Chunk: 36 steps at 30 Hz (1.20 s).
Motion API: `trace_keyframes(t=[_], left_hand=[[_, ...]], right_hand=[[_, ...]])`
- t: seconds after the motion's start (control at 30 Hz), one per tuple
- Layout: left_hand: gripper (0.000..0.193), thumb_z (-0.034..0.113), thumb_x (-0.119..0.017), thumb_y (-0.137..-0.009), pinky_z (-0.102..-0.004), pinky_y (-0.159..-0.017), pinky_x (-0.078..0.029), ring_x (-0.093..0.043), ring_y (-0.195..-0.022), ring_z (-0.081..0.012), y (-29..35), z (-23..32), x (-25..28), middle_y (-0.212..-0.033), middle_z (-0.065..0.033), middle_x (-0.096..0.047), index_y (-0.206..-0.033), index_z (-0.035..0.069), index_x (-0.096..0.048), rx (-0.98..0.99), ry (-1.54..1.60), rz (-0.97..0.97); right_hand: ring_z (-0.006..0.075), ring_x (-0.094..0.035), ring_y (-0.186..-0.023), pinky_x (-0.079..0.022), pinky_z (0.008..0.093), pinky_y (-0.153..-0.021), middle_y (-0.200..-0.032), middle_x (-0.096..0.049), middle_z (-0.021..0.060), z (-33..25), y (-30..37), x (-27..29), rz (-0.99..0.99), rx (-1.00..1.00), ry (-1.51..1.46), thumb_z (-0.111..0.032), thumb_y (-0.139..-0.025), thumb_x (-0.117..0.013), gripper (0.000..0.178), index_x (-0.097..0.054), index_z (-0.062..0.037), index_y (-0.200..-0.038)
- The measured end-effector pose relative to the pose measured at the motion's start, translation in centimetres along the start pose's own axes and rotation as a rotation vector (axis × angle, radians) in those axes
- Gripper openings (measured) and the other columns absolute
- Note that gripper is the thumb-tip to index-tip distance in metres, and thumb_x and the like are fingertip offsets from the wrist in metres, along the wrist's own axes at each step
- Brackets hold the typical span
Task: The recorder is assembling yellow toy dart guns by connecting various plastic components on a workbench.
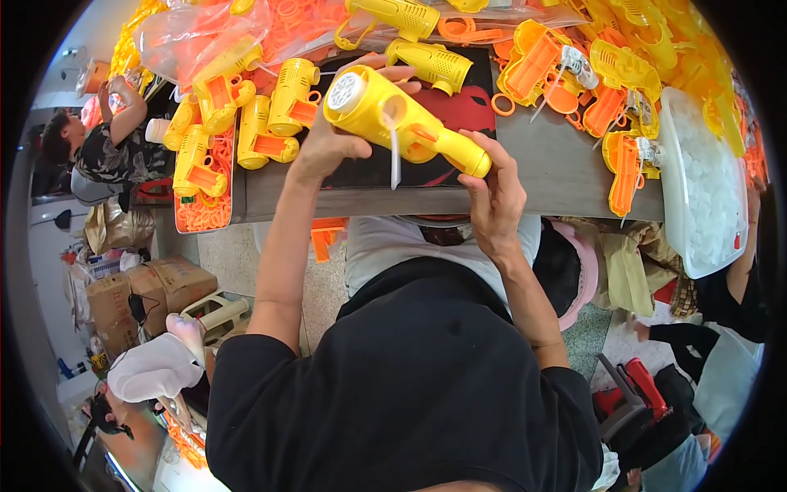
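Note:
Above the near edge of the table I hold a yellow plastic toy gun [367, 112] tilted between both hands. My left hand [322, 150] is closed around its wider end, thumb below and fingers partly hidden behind the body. That end carries a round white nozzle [348, 90] with many small holes. My right hand [500, 193] grips the narrow rounded end between thumb and fingers. An orange trigger [424, 133] shows on the body, and a thin white strip [395, 160] hangs from it. Beneath lies a black and red mat [361, 174].
Yellow-orange toy bodies [293, 97] lie left of my hands, some over a tray of orange rings [205, 215]. Open toy halves [533, 61] lie right, beside a white tub [679, 238] of translucent pieces. Heaped parts line the back. Other people sit at both sides.

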<state>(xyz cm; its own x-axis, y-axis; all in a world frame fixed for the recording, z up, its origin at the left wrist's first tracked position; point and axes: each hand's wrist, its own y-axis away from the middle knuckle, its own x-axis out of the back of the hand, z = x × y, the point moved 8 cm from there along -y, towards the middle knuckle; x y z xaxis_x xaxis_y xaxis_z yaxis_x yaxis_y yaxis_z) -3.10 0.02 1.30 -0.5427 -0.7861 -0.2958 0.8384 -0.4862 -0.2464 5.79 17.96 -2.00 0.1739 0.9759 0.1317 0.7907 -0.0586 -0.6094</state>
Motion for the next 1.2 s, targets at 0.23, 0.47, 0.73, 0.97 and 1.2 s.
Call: trace_keyframes(t=[0.23,0.47,0.73,0.97,1.2], left_hand=[[0.096,0.01,-0.091,-0.069,-0.0363,-0.11,-0.043,-0.052,-0.13,-0.0187,5.4,-5.0,-0.5,-0.139,-0.0095,-0.053,-0.147,0.004,-0.034,0.125,-0.078,0.415],[0.07,0.003,-0.085,-0.075,-0.0308,-0.097,-0.051,-0.063,-0.113,-0.018,4.9,1.6,-0.2,-0.121,-0.0106,-0.064,-0.134,0.002,-0.046,0.045,-0.461,0.453],[0.074,0.031,-0.086,-0.072,-0.0436,-0.096,-0.048,-0.058,-0.113,-0.0374,2.0,1.0,-3.5,-0.12,-0.0184,-0.059,-0.127,0.002,-0.047,0.043,-1.203,0.089],[0.066,0.044,-0.083,-0.073,-0.0472,-0.075,-0.052,-0.066,-0.087,-0.0404,0.5,-0.4,-4.3,-0.091,-0.0206,-0.067,-0.113,0.002,-0.05,0.158,-1.167,-0.008],[0.061,0.044,-0.081,-0.078,-0.0452,-0.071,-0.053,-0.067,-0.084,-0.041,-0.9,-0.4,-5.0,-0.089,-0.0188,-0.067,-0.115,0.003,-0.054,0.122,-1.223,-0.027]], right_hand=[[0.0189,-0.059,-0.12,-0.048,0.0367,-0.107,-0.13,-0.058,0.0118,4.2,3.0,-3.5,0.097,-0.594,-0.677,-0.026,-0.106,-0.052,0.041,-0.045,0.0,-0.138],[0.0273,-0.038,-0.142,-0.033,0.0406,-0.116,-0.153,-0.038,0.0164,0.6,1.9,-0.9,0.144,-0.434,-0.195,-0.012,-0.095,-0.066,0.065,-0.034,-0.0007,-0.149],[0.0293,-0.051,-0.131,-0.034,0.0394,-0.114,-0.143,-0.053,0.0131,-0.8,-5.0,-3.4,-0.445,-0.074,0.057,-0.011,-0.08,-0.078,0.069,-0.05,-0.0052,-0.142],[0.0265,-0.051,-0.13,-0.039,0.0371,-0.11,-0.14,-0.056,0.0129,-0.6,-5.3,-1.7,-0.442,-0.156,-0.043,-0.014,-0.081,-0.078,0.065,-0.053,-0.0046,-0.14],[0.0202,-0.048,-0.132,-0.035,0.0355,-0.113,-0.14,-0.054,0.0107,1.7,-5.2,-0.5,-0.415,-0.289,-0.16,-0.015,-0.085,-0.078,0.067,-0.049,-0.0011,-0.144]])
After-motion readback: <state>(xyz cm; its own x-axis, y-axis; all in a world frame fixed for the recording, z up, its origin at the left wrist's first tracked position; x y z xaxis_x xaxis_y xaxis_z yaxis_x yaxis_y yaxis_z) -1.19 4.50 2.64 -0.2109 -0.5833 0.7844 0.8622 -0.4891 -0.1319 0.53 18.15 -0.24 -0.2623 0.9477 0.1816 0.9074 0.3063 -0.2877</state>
